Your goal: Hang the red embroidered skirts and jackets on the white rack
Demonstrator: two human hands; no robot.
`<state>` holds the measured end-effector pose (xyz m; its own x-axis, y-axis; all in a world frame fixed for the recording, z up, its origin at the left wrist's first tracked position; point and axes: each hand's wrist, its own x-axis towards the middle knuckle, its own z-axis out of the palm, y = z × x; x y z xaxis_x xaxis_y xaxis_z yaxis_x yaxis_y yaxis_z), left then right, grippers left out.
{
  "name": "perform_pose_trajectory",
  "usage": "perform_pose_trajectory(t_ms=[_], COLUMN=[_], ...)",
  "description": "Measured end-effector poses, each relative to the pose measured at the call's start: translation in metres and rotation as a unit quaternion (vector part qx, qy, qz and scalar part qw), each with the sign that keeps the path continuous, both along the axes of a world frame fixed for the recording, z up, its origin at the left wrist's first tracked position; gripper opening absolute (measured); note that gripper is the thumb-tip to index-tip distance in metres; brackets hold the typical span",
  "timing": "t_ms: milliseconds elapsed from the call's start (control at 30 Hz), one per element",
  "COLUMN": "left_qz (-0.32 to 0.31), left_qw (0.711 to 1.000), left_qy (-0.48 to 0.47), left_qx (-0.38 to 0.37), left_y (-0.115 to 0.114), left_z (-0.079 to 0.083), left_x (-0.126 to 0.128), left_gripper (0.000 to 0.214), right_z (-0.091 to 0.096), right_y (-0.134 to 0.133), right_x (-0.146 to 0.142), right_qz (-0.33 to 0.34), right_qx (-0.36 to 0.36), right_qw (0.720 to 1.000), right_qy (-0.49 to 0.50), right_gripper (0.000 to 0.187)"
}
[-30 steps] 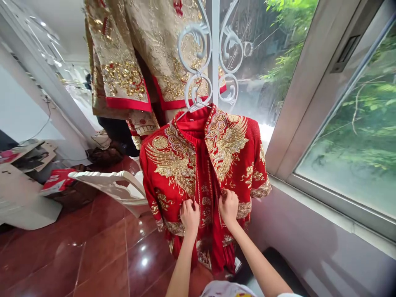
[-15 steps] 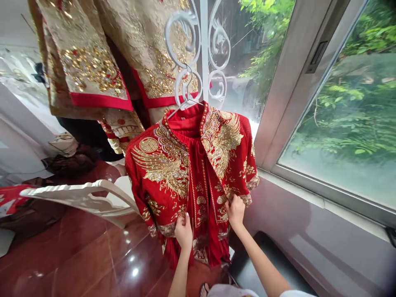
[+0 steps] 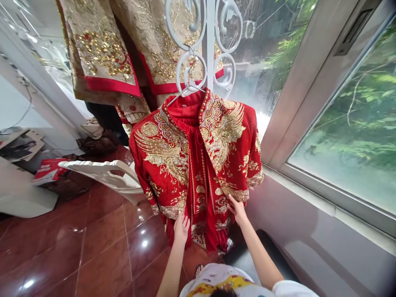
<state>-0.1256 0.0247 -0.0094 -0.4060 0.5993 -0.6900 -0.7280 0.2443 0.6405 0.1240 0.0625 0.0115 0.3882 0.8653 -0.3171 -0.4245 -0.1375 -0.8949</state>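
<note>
A red embroidered jacket (image 3: 229,136) with gold beaded wing motifs hangs on a thin wire hanger (image 3: 192,84), its front parted. Beneath it shows a red inner garment (image 3: 201,181) with gold trim, tied at the neck. At the lower front edge on the left side, my left hand (image 3: 181,227) has its fingers apart, thumb tip against the hem. My right hand (image 3: 237,209) touches the hem on the other side, fingers loosely spread and partly hidden by red cloth. Neither hand appears to grip the fabric.
A white scrolled metal stand (image 3: 210,45) carries the hanger. Beige-and-gold garments (image 3: 102,53) hang behind. A white chair (image 3: 105,173) stands left on the tiled floor (image 3: 102,235). Right are a window frame (image 3: 297,136), and a dark seat (image 3: 262,251) below.
Both hands have loosened from their pinch on the jacket's front edges, and their fingers have spread. The view has shifted, showing more floor at left and my clothing below.
</note>
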Motion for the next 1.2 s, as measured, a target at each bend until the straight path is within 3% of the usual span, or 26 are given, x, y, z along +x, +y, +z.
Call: perform_pose_trajectory(t_ms=[67, 167, 433, 600, 700, 933, 1200], left_qz=[0.018, 0.012, -0.029, -0.070, -0.072, -0.075, -0.065], left_qw=[1.000, 0.998, 0.991, 0.983, 0.976, 0.964, 0.976], left_qy=[-0.003, -0.019, -0.064, -0.082, -0.082, -0.034, -0.046], left_qx=[0.017, 0.058, 0.116, 0.148, 0.190, 0.254, 0.200], left_y=[-0.005, -0.012, -0.026, -0.032, -0.034, -0.033, -0.026], left_z=[0.001, 0.007, 0.029, 0.042, 0.052, 0.071, 0.071], left_x=[0.002, 0.006, 0.030, 0.040, 0.046, 0.056, 0.063], left_gripper=[0.003, 0.013, 0.022, 0.014, 0.023, 0.028, 0.024], right_z=[0.006, 0.016, 0.033, 0.045, 0.052, 0.061, 0.061], right_y=[-0.005, -0.015, -0.037, -0.035, -0.036, -0.045, -0.048], right_x=[0.000, -0.005, -0.025, -0.034, -0.040, -0.049, -0.052], right_qz=[-0.004, 0.022, 0.164, 0.149, 0.138, 0.132, 0.151], right_qx=[0.005, 0.047, 0.065, 0.072, 0.052, 0.020, -0.010], right_qw=[0.998, 0.992, 0.981, 0.985, 0.988, 0.985, 0.977], right_qy=[0.065, 0.114, 0.082, 0.045, 0.045, 0.108, 0.151], right_gripper=[0.047, 0.047, 0.040, 0.052, 0.054, 0.058, 0.045])
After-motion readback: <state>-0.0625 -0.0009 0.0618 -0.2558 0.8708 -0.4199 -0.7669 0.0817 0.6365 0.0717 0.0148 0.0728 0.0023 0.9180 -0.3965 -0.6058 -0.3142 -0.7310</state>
